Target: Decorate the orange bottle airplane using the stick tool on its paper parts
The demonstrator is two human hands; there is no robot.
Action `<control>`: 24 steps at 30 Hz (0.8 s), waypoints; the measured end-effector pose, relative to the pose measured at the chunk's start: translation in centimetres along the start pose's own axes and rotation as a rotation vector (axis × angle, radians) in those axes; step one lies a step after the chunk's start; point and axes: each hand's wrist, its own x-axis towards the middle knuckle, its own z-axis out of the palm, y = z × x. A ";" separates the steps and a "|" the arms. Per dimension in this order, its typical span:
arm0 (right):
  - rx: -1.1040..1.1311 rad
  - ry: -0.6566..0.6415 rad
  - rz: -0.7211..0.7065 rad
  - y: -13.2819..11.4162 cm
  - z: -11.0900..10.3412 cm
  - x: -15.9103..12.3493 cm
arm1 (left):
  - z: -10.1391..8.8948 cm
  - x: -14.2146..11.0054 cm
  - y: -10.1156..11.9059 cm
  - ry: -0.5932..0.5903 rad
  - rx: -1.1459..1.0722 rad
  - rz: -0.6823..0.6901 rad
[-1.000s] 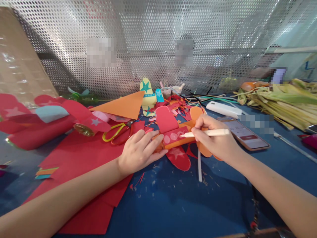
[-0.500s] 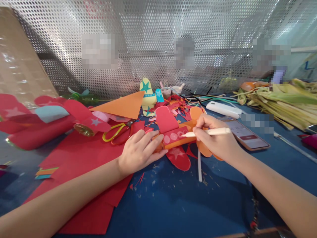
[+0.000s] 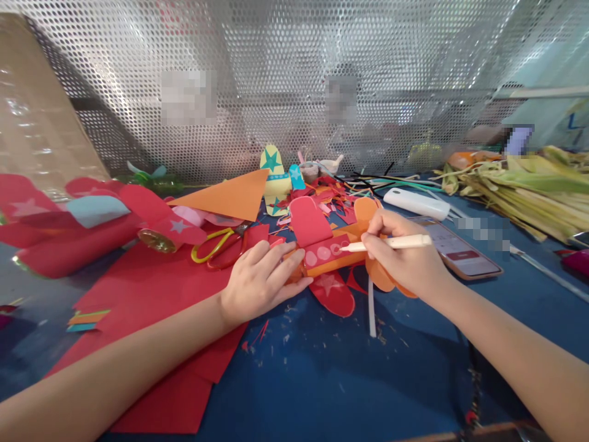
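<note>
An orange and red paper airplane (image 3: 317, 265) lies on the blue table, with a pink-red wing sticking up and a red star-marked wing toward me. Light round spots run along its red side strip. My left hand (image 3: 262, 276) holds its left end, fingers curled over the body. In my right hand (image 3: 396, 248) is a white marker (image 3: 354, 247), pinched near the tip. That tip touches the strip beside the rightmost spots. Just left of my left hand lie yellow-and-red handled scissors (image 3: 221, 245), on red paper sheets (image 3: 161, 288).
A phone (image 3: 464, 248) and a white device (image 3: 416, 204) lie right of my right hand. Dry husks (image 3: 519, 190) are piled at far right. Another red airplane (image 3: 87, 233) stands left. Paper scraps (image 3: 331, 193) and a small yellow airplane (image 3: 275, 184) sit before a perforated metal panel (image 3: 276, 73).
The marker and my right hand have shifted slightly to the right along the strip. My left hand and the airplane stay in place.
</note>
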 end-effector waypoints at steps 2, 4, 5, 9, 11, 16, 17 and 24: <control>-0.010 0.002 -0.005 -0.1 -0.1 0.0 | 0.0 0.0 0.0 0.003 0.001 0.003; -0.015 -0.006 -0.006 -0.1 -0.1 0.0 | 0.0 0.1 0.0 0.005 0.001 0.001; -0.016 -0.007 -0.006 -0.1 -0.1 0.0 | 0.0 0.1 0.1 0.006 0.001 0.000; -0.009 -0.001 0.002 -0.1 0.0 0.0 | 0.0 0.0 0.1 0.002 -0.002 -0.006; -0.002 -0.010 0.004 -0.1 0.0 0.0 | 0.0 0.0 0.1 0.003 -0.002 -0.001; -0.005 -0.003 0.003 0.0 0.0 0.0 | -0.1 0.1 0.0 0.004 -0.004 -0.001; -0.006 -0.006 0.005 0.0 0.1 0.0 | -0.1 0.1 0.0 0.003 -0.005 -0.003; 0.003 0.001 -0.013 0.0 0.1 0.0 | 0.0 0.1 0.1 0.005 -0.009 -0.011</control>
